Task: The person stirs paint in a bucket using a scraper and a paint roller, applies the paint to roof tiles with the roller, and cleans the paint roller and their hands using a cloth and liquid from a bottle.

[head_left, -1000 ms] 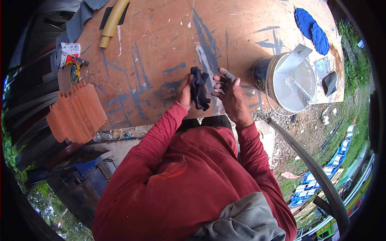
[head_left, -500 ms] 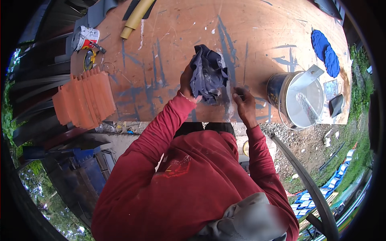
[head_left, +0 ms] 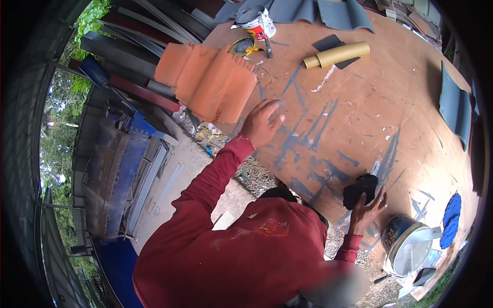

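Note:
My left hand (head_left: pixel 263 123) is raised near the front edge of the table, fingers apart and holding nothing. Just beyond it lie orange ridged roof tiles (head_left: pixel 218 84), which the hand appears not to touch. A crumpled dark sheet (head_left: pixel 361 190), cloth or paper I cannot tell, rests on the table to the right. Beside it is my right hand (head_left: pixel 365 213) with its fingers spread; whether the fingertips touch the sheet is unclear.
The wooden tabletop (head_left: pixel 400 102) bears grey smears. At the right stand a bucket (head_left: pixel 408 249) with a flat blade across it and a blue cloth (head_left: pixel 451 220). Farther off are a yellow-brown roll (head_left: pixel 336 54), a small paint pot (head_left: pixel 257 23) and grey roof tiles (head_left: pixel 454 105).
The view has swung left. The crumpled sheet has left my left hand and now lies on the table by my right hand. My left hand has moved over toward the orange tiles.

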Demonstrator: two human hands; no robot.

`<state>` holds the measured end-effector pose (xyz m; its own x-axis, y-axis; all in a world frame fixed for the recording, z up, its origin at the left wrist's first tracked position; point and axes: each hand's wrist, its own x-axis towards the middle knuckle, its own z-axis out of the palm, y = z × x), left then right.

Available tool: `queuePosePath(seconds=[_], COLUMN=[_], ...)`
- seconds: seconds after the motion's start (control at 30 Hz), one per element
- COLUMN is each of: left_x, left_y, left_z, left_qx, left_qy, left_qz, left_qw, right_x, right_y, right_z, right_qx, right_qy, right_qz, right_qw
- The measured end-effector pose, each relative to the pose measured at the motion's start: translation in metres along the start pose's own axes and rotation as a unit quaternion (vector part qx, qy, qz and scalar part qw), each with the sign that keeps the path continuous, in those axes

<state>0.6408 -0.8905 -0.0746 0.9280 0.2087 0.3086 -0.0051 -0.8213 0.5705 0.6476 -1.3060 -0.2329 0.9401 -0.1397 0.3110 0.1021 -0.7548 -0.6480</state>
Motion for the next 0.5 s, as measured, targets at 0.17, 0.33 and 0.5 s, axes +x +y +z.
queuePosePath(seconds=[0.17, 0.33, 0.5], left_x=[0.009, 0.010, 0.057], left_y=[-0.215, -0.392, -0.484], left_z=[-0.179, -0.282, -0.294], left_qx=[0.243, 0.270, 0.284], left_qy=[0.231, 0.190, 0.127], left_qz=[-0.147, -0.310, -0.289], left_qw=[0.931, 0.892, 0.906], right_x=[0.015, 0.022, 0.016], right_y=[-0.060, -0.160, -0.323], right_z=[0.009, 0.087, 0.173], right_qx=[-0.034, 0.310, 0.401], right_qy=[-0.019, -0.342, -0.520], right_qz=[-0.114, 0.005, 0.000], right_qw=[0.993, 0.887, 0.754])
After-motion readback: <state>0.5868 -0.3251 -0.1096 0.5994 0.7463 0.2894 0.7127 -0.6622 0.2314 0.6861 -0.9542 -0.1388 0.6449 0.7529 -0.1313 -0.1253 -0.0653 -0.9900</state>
